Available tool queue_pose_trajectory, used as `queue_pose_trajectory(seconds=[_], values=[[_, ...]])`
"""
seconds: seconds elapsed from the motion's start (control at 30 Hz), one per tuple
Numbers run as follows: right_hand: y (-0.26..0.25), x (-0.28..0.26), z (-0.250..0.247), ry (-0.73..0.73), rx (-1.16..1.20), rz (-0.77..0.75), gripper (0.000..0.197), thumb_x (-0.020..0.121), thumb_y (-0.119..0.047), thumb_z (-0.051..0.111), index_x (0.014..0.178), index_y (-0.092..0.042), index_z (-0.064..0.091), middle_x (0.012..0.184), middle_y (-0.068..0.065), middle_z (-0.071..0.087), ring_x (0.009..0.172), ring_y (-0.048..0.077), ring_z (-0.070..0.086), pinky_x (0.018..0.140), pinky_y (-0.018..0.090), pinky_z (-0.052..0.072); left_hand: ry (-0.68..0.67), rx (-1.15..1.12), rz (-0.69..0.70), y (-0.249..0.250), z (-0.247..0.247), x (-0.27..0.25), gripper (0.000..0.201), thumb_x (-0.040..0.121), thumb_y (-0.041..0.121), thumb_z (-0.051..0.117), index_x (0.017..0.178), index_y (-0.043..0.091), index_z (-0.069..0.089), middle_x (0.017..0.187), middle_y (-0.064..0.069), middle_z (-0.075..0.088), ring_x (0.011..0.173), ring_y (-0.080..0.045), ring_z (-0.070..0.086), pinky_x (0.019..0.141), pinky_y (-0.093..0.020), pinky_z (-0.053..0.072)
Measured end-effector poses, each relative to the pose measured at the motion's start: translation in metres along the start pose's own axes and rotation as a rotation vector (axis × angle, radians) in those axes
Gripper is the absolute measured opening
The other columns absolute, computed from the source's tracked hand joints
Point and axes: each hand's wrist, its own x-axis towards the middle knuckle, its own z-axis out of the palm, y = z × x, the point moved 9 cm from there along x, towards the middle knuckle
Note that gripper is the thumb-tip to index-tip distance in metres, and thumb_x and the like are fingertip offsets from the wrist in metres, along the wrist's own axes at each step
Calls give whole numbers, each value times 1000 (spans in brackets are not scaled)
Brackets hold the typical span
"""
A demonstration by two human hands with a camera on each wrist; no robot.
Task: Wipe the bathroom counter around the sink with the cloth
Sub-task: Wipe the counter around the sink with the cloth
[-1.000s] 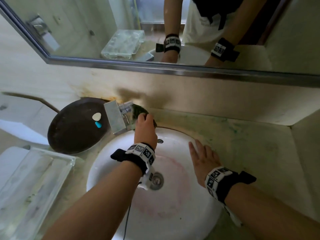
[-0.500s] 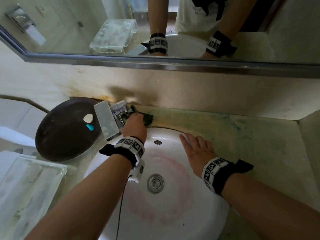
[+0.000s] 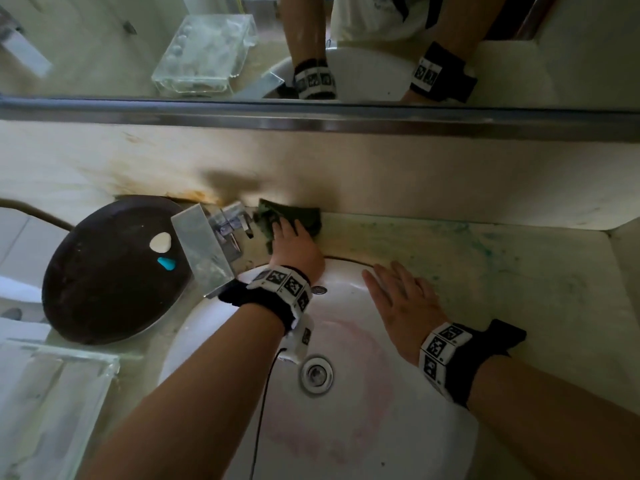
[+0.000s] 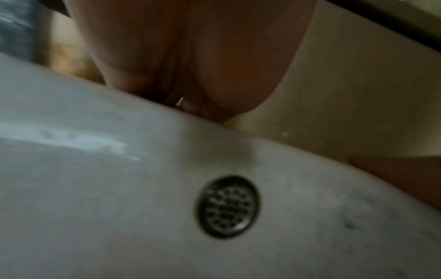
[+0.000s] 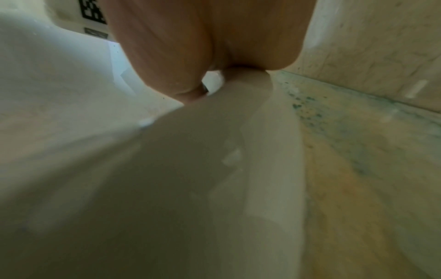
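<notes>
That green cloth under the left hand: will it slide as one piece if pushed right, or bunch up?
Probably bunches: the cloth already lies crumpled, so it looks floppy. The left hand covers only part of it, so the uncovered edge may drag and fold. The counter looks grimy, likely adding friction.

No readable text (only coded wristbands (image 3: 287, 285)).

Dark green cloth (image 3: 294, 216) lies crumpled on the pale counter (image 3: 485, 265) behind the white sink (image 3: 398, 427).
</notes>
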Motion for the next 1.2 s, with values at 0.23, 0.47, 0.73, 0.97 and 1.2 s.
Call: queue_pose_trajectory(seconds=[0.23, 0.47, 0.73, 0.97, 1.2], values=[[-2, 0, -1, -41, -13, 8, 81, 58, -13, 48, 139, -10, 36, 136, 12, 53, 122, 37, 52, 83, 50, 49, 96, -125, 234, 25, 0, 0, 44, 96, 17, 33, 136, 0, 40, 145, -18, 34, 137, -30, 29, 114, -41, 29], [3, -9, -5, -175, 105, 42, 90, 80, -7, 40, 149, -25, -15, 157, 2, -7, 138, 33, 10, 111, 47, 16, 243, -86, -58, -53, -26, -3, 32, 90, 7, 46, 118, 11, 60, 128, -11, 54, 112, -29, 56, 88, -38, 50], [7, -13, -4, -55, -9, 54, 95, 65, -10, 56, 150, -21, 13, 150, 11, 26, 121, 38, 41, 91, 52, 38, 48, 60, 31, -49, -11, 11, 71, 89, -5, 42, 151, 17, 16, 160, -4, 2, 147, -27, 5, 106, -45, 40], [6, -8, 0, 70, -96, 42, 109, 40, -11, 73, 143, -18, 36, 136, 12, 46, 104, 37, 50, 76, 49, 45, 31, 34, 164, 33, 0, -5, 54, 94, 5, 37, 146, 14, 29, 158, -8, 13, 142, -31, 22, 104, -46, 39], [9, -9, 2, 77, -89, 67, 116, 30, -11, 73, 141, -17, 39, 134, 12, 49, 105, 35, 46, 75, 49, 48, 157, -60, -89, -50, -13, 4, 55, 93, 6, 42, 146, 9, 27, 156, -12, 17, 141, -33, 24, 107, -43, 38]])
